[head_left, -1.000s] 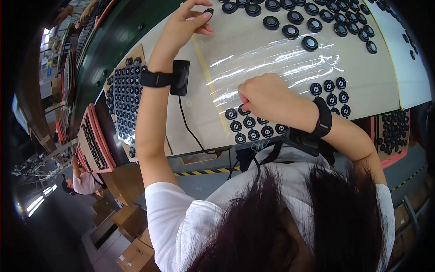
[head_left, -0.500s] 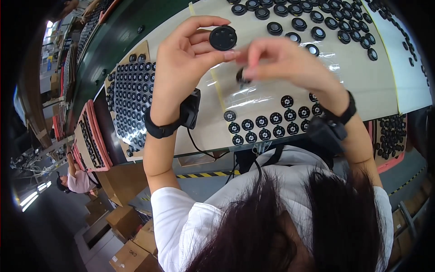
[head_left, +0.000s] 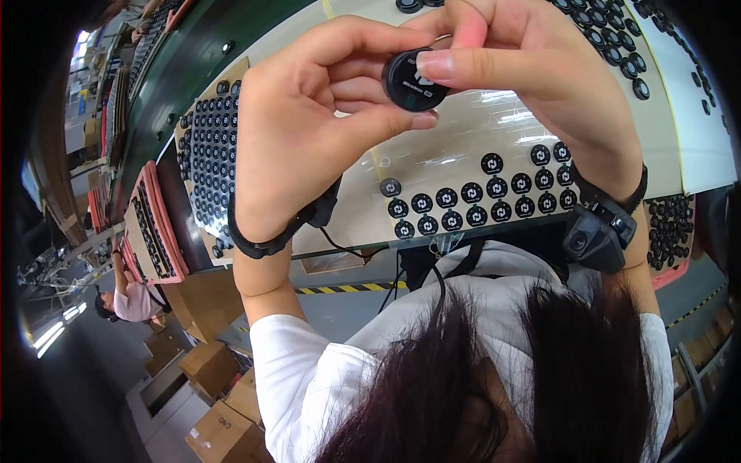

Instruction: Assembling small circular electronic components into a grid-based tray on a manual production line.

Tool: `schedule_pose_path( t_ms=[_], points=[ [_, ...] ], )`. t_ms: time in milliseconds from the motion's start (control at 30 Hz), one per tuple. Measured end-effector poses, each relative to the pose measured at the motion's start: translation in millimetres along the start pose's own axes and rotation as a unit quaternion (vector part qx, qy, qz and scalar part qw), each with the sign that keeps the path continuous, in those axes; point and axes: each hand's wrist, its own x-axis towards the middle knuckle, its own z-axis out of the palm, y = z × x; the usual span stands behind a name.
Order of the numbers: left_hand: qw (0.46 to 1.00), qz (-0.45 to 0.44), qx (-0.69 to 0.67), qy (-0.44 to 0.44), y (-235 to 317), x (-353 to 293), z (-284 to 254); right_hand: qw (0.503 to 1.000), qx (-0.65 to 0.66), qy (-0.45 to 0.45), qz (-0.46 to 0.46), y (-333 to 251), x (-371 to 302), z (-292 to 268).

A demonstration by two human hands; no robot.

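Observation:
Above the table, a round black disc (head_left: 403,86) with white marks on its face is gripped at its rim by the curled fingers and thumb of my left hand (head_left: 309,100). My right hand (head_left: 532,69) meets it from the other side, its thumb pressed on the printed face and its fingers bent behind. Part of the face is under that thumb. Below my hands, rows of flat black discs with white marks (head_left: 472,193) lie along the near table edge. More black round pieces with pale centres (head_left: 611,35) are spread toward the far right.
A clear sheet covered with discs (head_left: 212,154) lies left on the beige table (head_left: 343,220). Pink-edged trays (head_left: 166,224) stand farther left, beside a green conveyor (head_left: 189,69). A pink tray of black pieces (head_left: 670,239) is at the right. Cardboard boxes (head_left: 224,432) and another person (head_left: 127,305) are lower left.
The right hand moved up and left to meet the left hand, its thumb now on the disc. The disc's plain, holed face has given way to a printed face. Both hands are closer together.

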Motion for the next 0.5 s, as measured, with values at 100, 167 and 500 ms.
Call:
schedule_pose_path(
  t_ms=[100,167,500],
  points=[
    [1.000,-0.005,0.009,0.008,-0.1,0.7,0.7,0.904,0.099,0.225,0.351,-24.5,-2.9,13.1],
    [1.000,0.011,-0.008,0.006,-0.8,1.1,0.3,0.898,0.091,0.231,0.363,-26.5,-2.9,13.6],
    [0.999,0.004,0.019,0.043,3.1,0.7,5.3,0.892,0.106,0.250,0.361,-23.8,-6.6,18.4]
  ],
)
